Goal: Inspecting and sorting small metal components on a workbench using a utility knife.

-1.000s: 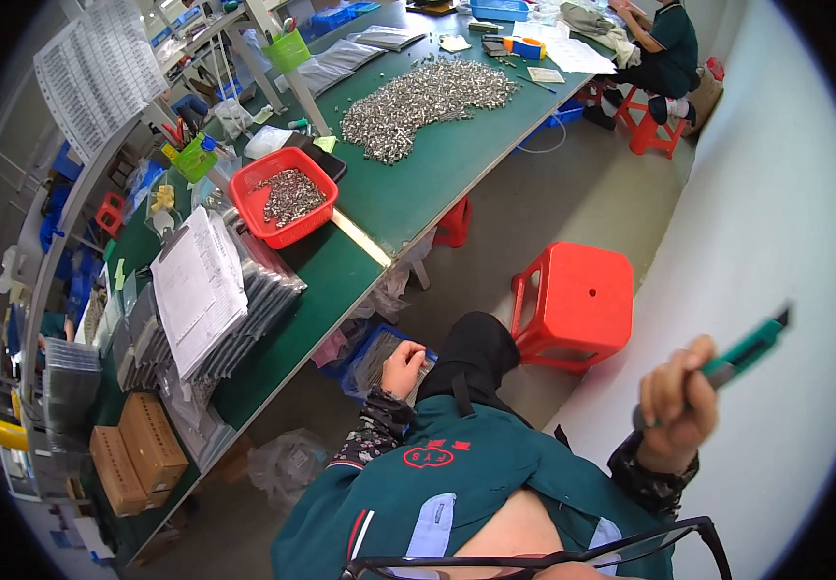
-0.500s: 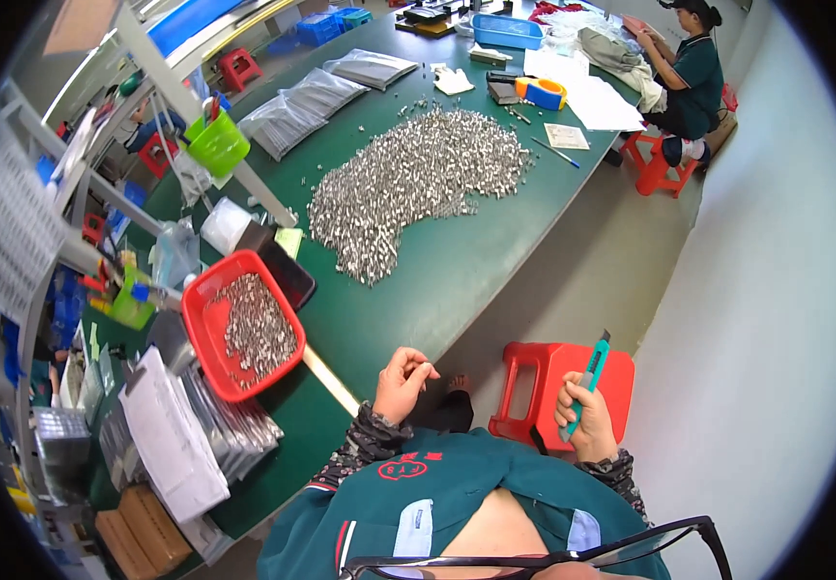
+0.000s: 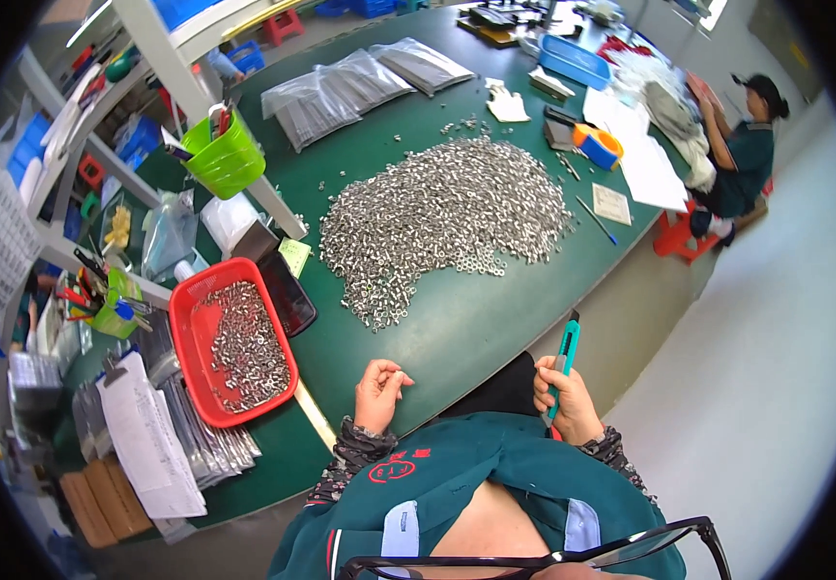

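My right hand (image 3: 570, 401) is wrapped round a teal utility knife (image 3: 567, 350), its dark tip pointing up and away, just off the table's edge. My left hand (image 3: 376, 394) is closed with thumb and fingertips together at the near edge of the green table (image 3: 437, 358); whatever may be between them is too small to make out. Beyond both hands spreads a large pile of small shiny metal parts (image 3: 447, 208). A red plastic basket (image 3: 181, 338) with more of these parts stands left of my left hand.
A dark phone-like slab (image 3: 290, 302) lies beside the basket. Clear plastic packs (image 3: 336, 97), an orange-and-blue tape roll (image 3: 600, 145), a pen (image 3: 595, 219) and a clipboard (image 3: 152, 435) lie around. A shelf post with a green pen cup (image 3: 225, 159) rises at left. A co-worker (image 3: 751, 164) sits far right.
My body and both hands have come closer to the table, and the view has shifted with them. The knife stays in my right hand. The near red stool is now almost hidden.
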Motion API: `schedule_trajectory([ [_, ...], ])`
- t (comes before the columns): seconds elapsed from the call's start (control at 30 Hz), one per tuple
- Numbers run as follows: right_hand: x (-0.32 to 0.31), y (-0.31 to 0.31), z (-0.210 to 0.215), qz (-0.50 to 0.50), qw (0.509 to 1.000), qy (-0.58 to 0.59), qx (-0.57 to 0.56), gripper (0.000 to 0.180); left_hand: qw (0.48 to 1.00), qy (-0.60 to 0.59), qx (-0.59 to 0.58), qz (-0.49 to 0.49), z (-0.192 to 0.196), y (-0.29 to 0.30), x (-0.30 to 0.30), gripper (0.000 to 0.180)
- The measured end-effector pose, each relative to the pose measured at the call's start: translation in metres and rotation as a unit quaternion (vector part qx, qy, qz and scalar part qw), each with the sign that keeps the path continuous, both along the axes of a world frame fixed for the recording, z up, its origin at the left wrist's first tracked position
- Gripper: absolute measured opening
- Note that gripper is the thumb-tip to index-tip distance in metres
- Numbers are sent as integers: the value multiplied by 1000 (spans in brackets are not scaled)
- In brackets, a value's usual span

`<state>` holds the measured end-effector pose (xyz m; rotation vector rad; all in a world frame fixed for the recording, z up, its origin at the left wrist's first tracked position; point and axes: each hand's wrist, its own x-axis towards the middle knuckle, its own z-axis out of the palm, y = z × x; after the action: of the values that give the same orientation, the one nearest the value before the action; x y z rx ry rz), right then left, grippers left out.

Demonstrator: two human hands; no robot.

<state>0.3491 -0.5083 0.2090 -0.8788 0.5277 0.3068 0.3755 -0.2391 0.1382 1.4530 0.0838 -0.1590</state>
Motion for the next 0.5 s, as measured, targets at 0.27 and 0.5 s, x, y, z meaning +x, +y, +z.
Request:
schedule_trajectory([
  [0.27, 109, -33, -6, 223, 972, 3, -70, 8, 972, 0, 10, 234, -16, -41, 5, 7],
  [0.5, 180, -99, -11, 344, 925, -56, -152, 7, 880, 6, 95, 465, -30, -100, 11, 6],
])
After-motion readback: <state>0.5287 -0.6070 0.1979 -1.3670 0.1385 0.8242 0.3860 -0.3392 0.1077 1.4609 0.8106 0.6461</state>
